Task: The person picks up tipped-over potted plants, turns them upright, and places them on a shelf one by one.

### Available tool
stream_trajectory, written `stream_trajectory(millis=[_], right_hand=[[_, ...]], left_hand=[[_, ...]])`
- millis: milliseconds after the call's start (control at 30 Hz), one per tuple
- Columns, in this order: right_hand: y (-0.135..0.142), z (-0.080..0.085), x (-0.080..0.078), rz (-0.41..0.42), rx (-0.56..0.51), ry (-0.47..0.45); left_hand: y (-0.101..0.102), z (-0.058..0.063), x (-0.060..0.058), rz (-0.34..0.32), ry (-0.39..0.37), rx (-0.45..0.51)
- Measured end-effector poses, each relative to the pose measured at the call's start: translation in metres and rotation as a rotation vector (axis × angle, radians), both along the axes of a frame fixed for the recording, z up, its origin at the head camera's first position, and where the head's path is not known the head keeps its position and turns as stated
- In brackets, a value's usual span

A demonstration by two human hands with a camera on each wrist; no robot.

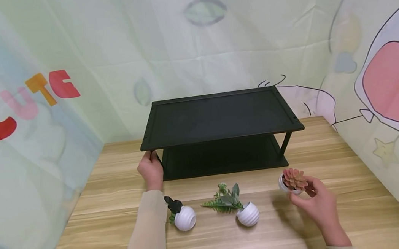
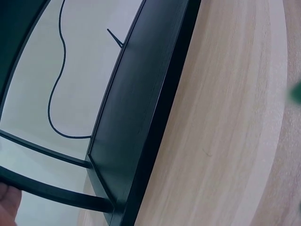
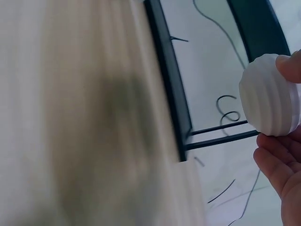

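Note:
A black two-tier shelf (image 1: 216,119) stands on the wooden table. Just under the left front corner of its top board, my left hand (image 1: 151,172) grips the front post (image 2: 61,194). At the right, above the table, my right hand (image 1: 317,205) holds a small potted succulent (image 1: 294,179) with reddish-pink leaves, thumb and fingers on opposite sides of its pot. That white ribbed pot (image 3: 265,96) fills much of the hand's grasp in the right wrist view, its leaves hidden there.
Between my arms, a white pot with green sprigs (image 1: 248,214) lies tipped over. Nearer my left sleeve is another tipped white pot (image 1: 185,218) with a dark plant. A printed cloth (image 1: 194,44) hangs behind and at both sides of the table (image 1: 213,241).

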State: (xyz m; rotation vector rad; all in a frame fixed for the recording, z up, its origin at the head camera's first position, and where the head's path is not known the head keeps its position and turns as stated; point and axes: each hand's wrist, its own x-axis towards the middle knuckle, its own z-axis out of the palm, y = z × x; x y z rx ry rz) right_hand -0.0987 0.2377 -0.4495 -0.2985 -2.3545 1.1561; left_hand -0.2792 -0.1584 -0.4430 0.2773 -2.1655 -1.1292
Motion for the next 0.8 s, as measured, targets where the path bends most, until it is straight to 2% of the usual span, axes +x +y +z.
stream_trajectory(millis=[167, 500, 800], right_hand=[[-0.002, 0.013, -0.008, -0.010, 0.011, 0.047], [-0.005, 0.040, -0.025, 0.002, 0.065, 0.047], [-0.006, 0.062, -0.043, 0.027, 0.051, 0.078]], left_hand=[[-0.001, 0.001, 0.000, -0.006, -0.013, 0.020], [-0.002, 0.003, 0.001, -0.027, -0.042, 0.050], [-0.003, 0.002, 0.001, -0.037, -0.059, 0.058]])
